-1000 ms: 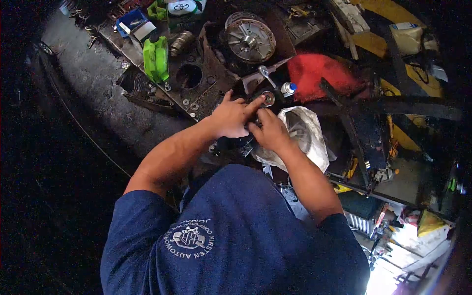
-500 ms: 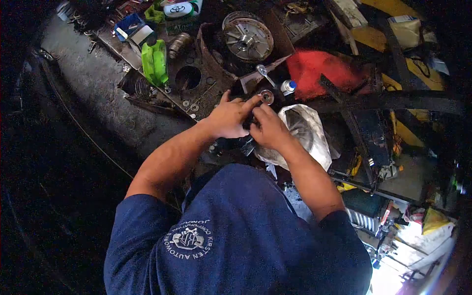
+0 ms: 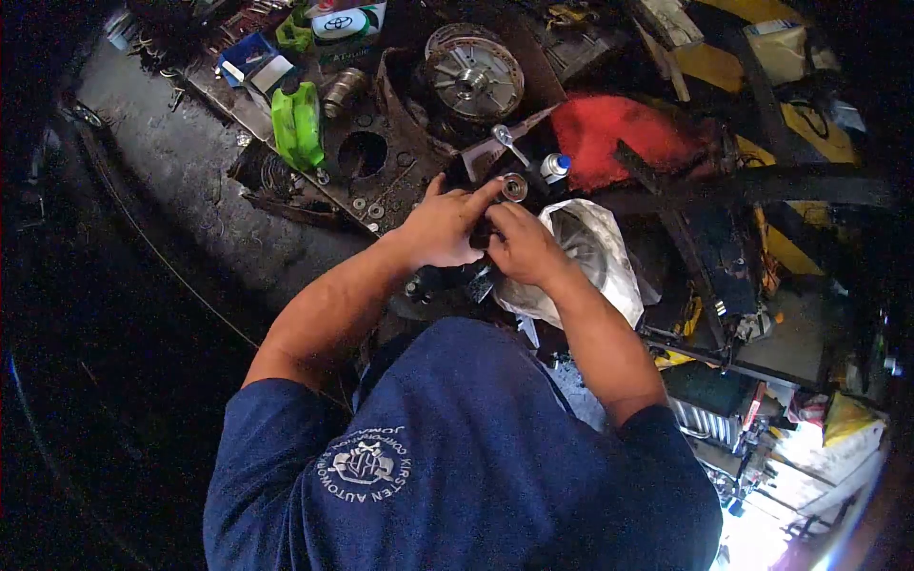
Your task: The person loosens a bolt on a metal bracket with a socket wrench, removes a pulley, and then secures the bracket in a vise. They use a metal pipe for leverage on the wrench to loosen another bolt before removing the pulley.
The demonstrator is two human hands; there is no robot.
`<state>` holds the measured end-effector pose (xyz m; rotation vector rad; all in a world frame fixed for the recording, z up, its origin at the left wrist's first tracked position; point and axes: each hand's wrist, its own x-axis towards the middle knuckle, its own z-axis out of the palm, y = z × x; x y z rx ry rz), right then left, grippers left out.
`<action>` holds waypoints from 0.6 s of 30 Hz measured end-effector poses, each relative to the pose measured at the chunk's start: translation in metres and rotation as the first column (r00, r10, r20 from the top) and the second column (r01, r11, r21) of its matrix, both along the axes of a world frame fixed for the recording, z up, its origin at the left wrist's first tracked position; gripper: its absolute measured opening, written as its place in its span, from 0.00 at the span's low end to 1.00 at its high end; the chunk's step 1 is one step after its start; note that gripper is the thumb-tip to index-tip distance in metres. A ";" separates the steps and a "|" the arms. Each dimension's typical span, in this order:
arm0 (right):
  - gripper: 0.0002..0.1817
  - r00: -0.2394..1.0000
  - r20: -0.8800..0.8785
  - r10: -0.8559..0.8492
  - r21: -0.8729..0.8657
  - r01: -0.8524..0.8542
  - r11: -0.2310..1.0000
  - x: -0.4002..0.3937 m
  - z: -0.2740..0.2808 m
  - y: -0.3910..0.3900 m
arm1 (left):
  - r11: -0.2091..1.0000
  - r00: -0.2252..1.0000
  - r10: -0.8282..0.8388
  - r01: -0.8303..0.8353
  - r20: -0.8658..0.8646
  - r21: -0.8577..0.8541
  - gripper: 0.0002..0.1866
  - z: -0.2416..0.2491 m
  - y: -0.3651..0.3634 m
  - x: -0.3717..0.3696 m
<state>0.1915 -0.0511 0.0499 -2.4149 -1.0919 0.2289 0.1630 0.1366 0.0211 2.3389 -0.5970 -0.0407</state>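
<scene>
At the middle of the head view, my left hand (image 3: 446, 225) has its index finger stretched out to the edge of a round metal part (image 3: 514, 187), with its thumb lower down. My right hand (image 3: 522, 244) is beside it, fingers curled inward around something dark that I cannot make out. Both hands rest over a dark part that they mostly hide. Just beyond stand a ratchet-like metal tool (image 3: 509, 143) and a small bottle with a blue cap (image 3: 555, 167). A white plastic bag with a metal part (image 3: 617, 252) lies right of my right hand.
A large round metal drum (image 3: 473, 81) sits at the back. Left of it are a metal cylinder (image 3: 344, 91), a bright green object (image 3: 298, 126) and a blue box (image 3: 252, 59). A red cloth (image 3: 619, 138) lies at the back right. Small rings (image 3: 375, 210) lie left of my hands.
The view has shifted slightly. My hands keep nearly the same pose, with my left index finger still at the round metal part.
</scene>
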 end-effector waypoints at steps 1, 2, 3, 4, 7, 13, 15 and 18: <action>0.16 1.000 -0.005 0.011 0.010 -0.011 1.000 0.002 0.001 -0.002 | 1.000 1.000 -0.003 0.003 0.004 0.001 0.55 0.001 -0.001 0.001; 0.19 1.000 -0.012 0.022 0.019 -0.022 1.000 0.003 0.005 -0.001 | 0.999 1.000 -0.005 0.005 0.000 -0.045 0.55 0.001 -0.001 0.001; 0.19 1.000 -0.010 0.021 0.021 -0.021 1.000 0.002 0.009 -0.001 | 0.996 1.000 -0.006 0.005 -0.004 -0.091 0.56 0.001 -0.001 0.000; 0.19 0.998 -0.043 -0.047 0.081 0.051 0.995 0.001 0.014 -0.002 | 0.996 1.000 -0.007 0.007 -0.003 -0.088 0.56 0.001 -0.001 0.000; 0.19 0.968 -0.147 -0.204 0.183 0.229 0.956 -0.001 0.018 -0.007 | 0.993 0.998 0.010 -0.002 0.064 -0.117 0.57 0.003 -0.002 -0.002; 0.11 0.609 -0.791 -0.059 0.531 0.730 0.431 0.012 -0.003 -0.022 | 0.985 0.998 0.023 -0.034 -0.065 -0.169 0.53 0.026 -0.005 -0.002; 0.09 0.485 -0.873 -0.055 0.407 0.785 0.467 0.012 0.005 -0.032 | 0.965 0.995 0.068 -0.086 -0.080 -0.248 0.52 0.030 -0.009 -0.002; 0.09 0.305 -0.938 -0.164 0.181 0.836 0.518 0.003 0.004 -0.035 | 0.949 0.995 0.086 -0.068 0.045 -0.307 0.52 0.023 -0.016 -0.002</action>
